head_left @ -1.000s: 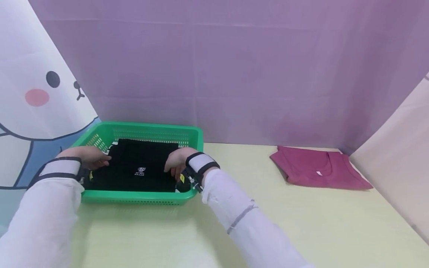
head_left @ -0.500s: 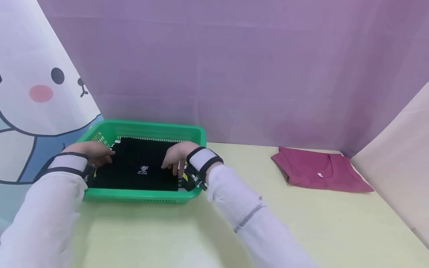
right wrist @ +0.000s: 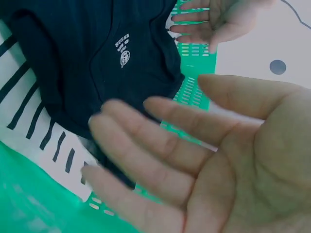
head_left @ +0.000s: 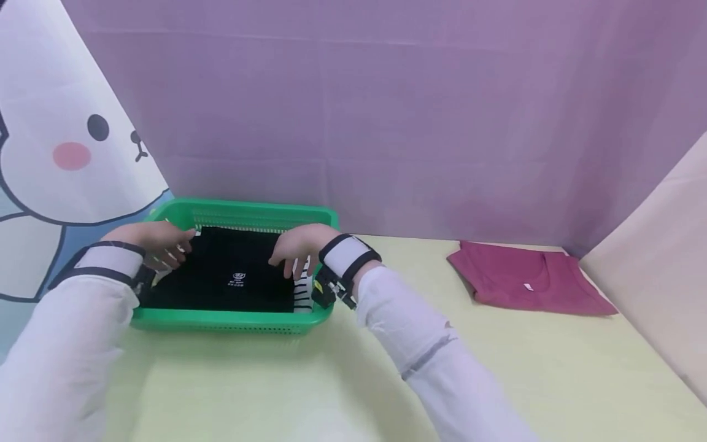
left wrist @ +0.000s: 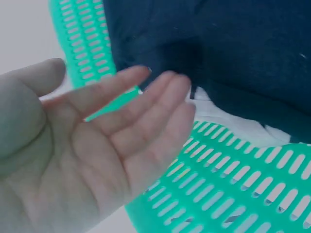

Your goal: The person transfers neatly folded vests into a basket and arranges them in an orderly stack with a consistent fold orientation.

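Observation:
A folded black garment [head_left: 232, 258] with a small white print lies in the green plastic basket [head_left: 221, 319]. Under it, a white cloth with black stripes [head_left: 302, 294] shows along the right side. My left hand [head_left: 157, 239] hovers over the basket's left side, its palm and loosely bent fingers bare in the left wrist view. Over the right side hangs my right hand [head_left: 301, 245], fingers spread and relaxed, holding nothing. In the right wrist view both the black garment [right wrist: 102, 53] and the striped cloth [right wrist: 34, 111] lie beyond its fingers.
A folded maroon garment [head_left: 530, 279] with a small white tag lies at the right of the pale table [head_left: 420, 344]. Behind the table hangs a purple curtain [head_left: 386, 123]. A sheet with a cartoon face [head_left: 72, 123] covers the left side.
Both hands have lifted slightly off the black garment, and the right hand has shifted a little right. More of the striped cloth shows. The view has shifted slightly.

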`<state>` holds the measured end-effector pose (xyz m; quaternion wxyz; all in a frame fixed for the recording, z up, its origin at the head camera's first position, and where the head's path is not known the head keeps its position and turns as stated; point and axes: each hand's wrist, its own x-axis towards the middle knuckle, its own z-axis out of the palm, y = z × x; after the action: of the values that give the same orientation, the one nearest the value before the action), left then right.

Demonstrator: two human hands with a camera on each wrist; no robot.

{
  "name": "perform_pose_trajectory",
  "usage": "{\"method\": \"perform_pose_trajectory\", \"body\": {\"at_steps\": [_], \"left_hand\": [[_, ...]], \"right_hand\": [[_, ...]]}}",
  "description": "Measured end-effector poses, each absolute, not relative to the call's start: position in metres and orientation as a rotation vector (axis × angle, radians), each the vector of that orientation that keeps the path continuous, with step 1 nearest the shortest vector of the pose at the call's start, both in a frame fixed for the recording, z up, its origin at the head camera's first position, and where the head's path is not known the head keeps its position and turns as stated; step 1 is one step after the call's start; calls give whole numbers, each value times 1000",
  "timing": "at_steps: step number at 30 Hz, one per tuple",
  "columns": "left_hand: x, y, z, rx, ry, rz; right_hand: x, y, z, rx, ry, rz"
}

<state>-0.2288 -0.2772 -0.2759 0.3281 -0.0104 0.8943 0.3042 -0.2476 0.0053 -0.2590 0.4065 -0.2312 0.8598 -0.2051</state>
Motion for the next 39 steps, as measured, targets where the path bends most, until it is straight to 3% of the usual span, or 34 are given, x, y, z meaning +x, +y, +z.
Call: {"method": "perform_pose_trajectory", "body": {"at_steps": [14,25,39], "left_hand": [[-216,-260,-247,235,2336,919],[-183,-202,-265,367,2603,936],[-155,-147,-298,91,3001,1015]], "right_hand": [[-256,32,-265,-760,2120,-716],[-252,56,-285,-885,2224,-995],[-233,56,-320,-956,2446,-1499]]}}
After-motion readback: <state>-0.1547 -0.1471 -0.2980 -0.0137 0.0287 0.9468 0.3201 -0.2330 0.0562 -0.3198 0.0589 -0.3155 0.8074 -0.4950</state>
